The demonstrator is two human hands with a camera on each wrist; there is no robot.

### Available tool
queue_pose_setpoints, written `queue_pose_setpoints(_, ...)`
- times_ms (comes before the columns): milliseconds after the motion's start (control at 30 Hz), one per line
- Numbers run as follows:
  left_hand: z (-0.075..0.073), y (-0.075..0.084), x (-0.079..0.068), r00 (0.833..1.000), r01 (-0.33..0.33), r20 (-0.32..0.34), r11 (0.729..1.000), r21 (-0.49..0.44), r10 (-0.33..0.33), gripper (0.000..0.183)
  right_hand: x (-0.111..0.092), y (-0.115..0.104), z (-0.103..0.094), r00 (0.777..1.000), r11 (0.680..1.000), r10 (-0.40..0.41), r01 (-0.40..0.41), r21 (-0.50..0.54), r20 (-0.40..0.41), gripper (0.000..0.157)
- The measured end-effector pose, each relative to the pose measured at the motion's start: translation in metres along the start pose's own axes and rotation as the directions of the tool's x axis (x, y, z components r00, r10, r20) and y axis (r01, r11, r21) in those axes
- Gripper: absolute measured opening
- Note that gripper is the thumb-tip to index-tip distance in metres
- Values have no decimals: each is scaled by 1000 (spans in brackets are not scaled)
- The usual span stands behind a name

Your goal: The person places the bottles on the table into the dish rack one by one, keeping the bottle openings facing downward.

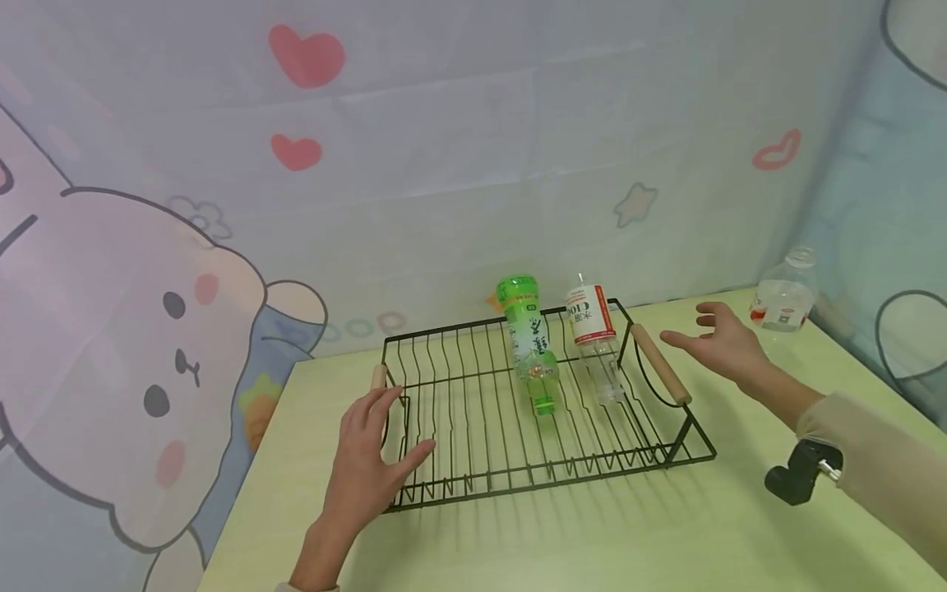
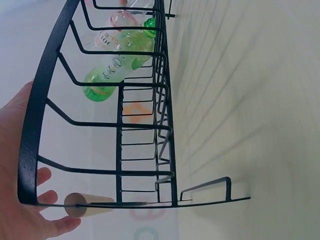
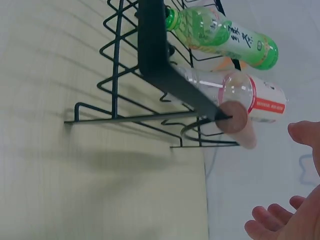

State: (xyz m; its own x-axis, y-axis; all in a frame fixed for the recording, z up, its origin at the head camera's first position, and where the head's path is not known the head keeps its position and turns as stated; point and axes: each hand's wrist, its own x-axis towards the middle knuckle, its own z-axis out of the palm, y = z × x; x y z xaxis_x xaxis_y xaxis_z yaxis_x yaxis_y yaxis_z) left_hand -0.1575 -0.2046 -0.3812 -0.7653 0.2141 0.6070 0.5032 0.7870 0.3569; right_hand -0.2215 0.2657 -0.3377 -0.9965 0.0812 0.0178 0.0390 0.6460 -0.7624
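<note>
Right up close at the near left: left hand (image 1: pixel 370 456), thumb and fingers spread and loosely bent, nothing in its grip, just beside the left wooden handle (image 1: pixel 379 378); touching it or not, cannot tell. Over on the near right, a beige sleeve (image 1: pixel 880 469) with a small black device (image 1: pixel 802 473) by the cuff. Now to the middle of the pale table (image 1: pixel 577 543): black wire rack (image 1: pixel 533 487), long side to the front, right wooden handle (image 1: pixel 661 364) on its other end. To the right of that handle, right hand (image 1: pixel 718 341), thumb well apart from the fingers, holding nothing, clear of the wood. Inside the rack, two bottles, both aslant! Green bottle (image 1: pixel 527 337) to the left, cap end low and near, base high by the far rim; clear bottle (image 1: pixel 592 316) to its right, red-and-white label toward the far end. At the far right, beyond the right hand, another clear plastic bottle (image 1: pixel 783 302), standing on the table. Farthest back, cartoon-printed cloth (image 1: pixel 459 214), pink hearts and all.
</note>
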Motion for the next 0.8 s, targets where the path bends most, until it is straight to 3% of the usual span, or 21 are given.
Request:
queue_pose_setpoints(233,0,-9,-4,997,71,18,997,-11,-70,72,1,22,-9,999,1000,10,-10,1,-52,94)
queue_pose_setpoints(467,-3,-15,-3,990,140,30,990,-33,-139,67,1,42,-17,984,999,32,-33,-4,-175,86)
queue_pose_setpoints(633,-3,-19,-4,982,181,62,981,-69,-177,63,1,59,-22,949,997,68,-73,-6,-306,76)
queue_pose_setpoints(800,-2,-21,-6,976,209,87,973,-94,-201,54,6,73,-25,892,987,161,-156,48,-423,77)
